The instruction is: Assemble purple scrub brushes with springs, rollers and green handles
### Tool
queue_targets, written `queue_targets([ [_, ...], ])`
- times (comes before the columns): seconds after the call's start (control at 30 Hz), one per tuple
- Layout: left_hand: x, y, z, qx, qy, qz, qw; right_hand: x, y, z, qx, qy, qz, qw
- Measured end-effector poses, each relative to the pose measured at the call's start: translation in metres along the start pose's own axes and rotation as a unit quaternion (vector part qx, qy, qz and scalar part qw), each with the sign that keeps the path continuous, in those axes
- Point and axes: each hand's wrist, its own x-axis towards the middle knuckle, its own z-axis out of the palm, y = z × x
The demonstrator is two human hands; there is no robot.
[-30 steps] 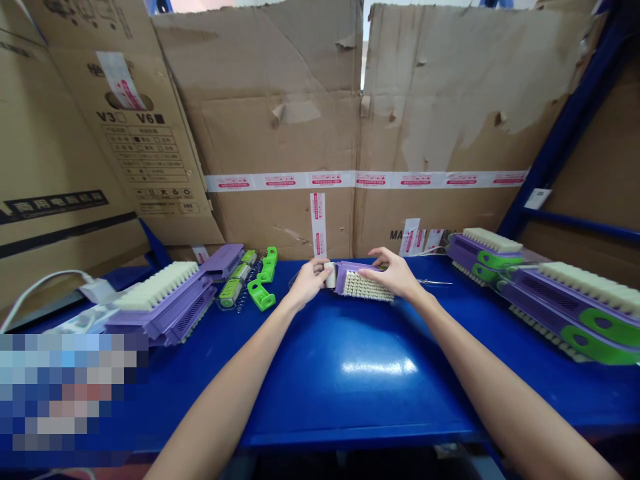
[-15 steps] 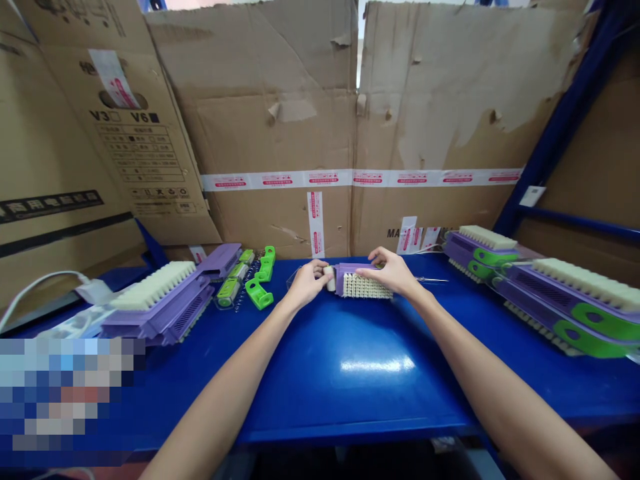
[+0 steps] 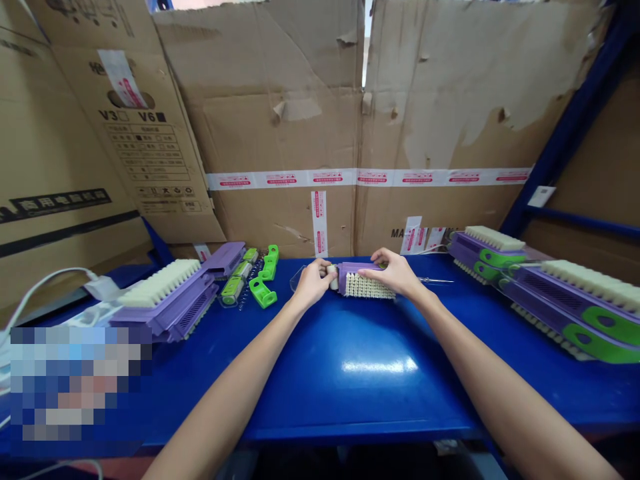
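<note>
In the middle of the blue table lies a purple brush body [image 3: 345, 277] with cream bristles [image 3: 370, 285] facing me. My right hand [image 3: 397, 272] grips its right part, thumb across the front and fingers behind. At the brush's left end, my left hand [image 3: 314, 280] pinches a small cream-white piece [image 3: 333, 279] between thumb and fingers. Whether that piece touches the brush end, I cannot tell. Behind my left hand shows part of a clear dish [image 3: 297, 278]. A thin metal rod, like a screwdriver shaft [image 3: 439, 281], lies right of my right hand.
Green plastic brackets [image 3: 263, 295], small springs [image 3: 242, 300] and green-topped blocks [image 3: 233, 289] lie left of centre. Purple brushes [image 3: 155, 303] are stacked farther left, beside a white plug [image 3: 103, 285]. More brushes with green ends [image 3: 560, 300] stand at right. Cardboard [image 3: 280, 220] walls the back.
The view has shifted slightly, so everything sits a little farther right. My left fingers have moved slightly over the cream-white piece. My right hand keeps its hold on the brush.
</note>
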Motion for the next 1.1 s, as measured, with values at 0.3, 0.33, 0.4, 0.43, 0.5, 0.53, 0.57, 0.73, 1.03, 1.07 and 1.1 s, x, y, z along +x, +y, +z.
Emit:
queue_targets([
  [0.3,-0.002,0.003,-0.01,0.058,-0.045,0.039,0.997,-0.002,-0.002,0.004,-0.024,0.019,-0.01,0.999],
  [0.33,-0.002,0.003,-0.011,0.062,-0.046,0.041,0.996,-0.002,-0.002,0.004,-0.024,0.022,-0.011,0.999],
  [0.4,-0.003,0.002,-0.01,0.064,-0.048,0.047,0.996,-0.003,-0.002,0.004,-0.025,0.028,-0.013,0.999],
  [0.43,-0.003,0.002,-0.01,0.062,-0.049,0.05,0.996,-0.003,-0.002,0.004,-0.027,0.031,-0.013,0.999],
  [0.5,-0.004,0.001,-0.009,0.056,-0.05,0.056,0.996,-0.003,-0.001,0.004,-0.031,0.036,-0.015,0.999],
  [0.53,-0.005,0.001,-0.009,0.052,-0.05,0.057,0.996,-0.003,0.0,0.005,-0.034,0.037,-0.016,0.999],
  [0.57,-0.006,0.002,-0.009,0.049,-0.052,0.059,0.996,-0.003,0.0,0.005,-0.037,0.039,-0.017,0.998],
  [0.73,-0.008,0.004,-0.011,0.075,-0.043,0.09,0.992,-0.004,0.001,0.005,-0.043,0.042,-0.023,0.998],
  [1.03,-0.009,0.008,-0.009,0.178,-0.012,0.136,0.975,-0.006,0.002,0.004,-0.035,0.038,-0.043,0.998],
  [1.07,-0.009,0.008,-0.009,0.171,-0.013,0.133,0.976,-0.006,0.002,0.004,-0.035,0.039,-0.044,0.998],
  [1.1,-0.009,0.007,-0.008,0.158,-0.017,0.13,0.979,-0.006,0.003,0.004,-0.036,0.04,-0.044,0.998],
])
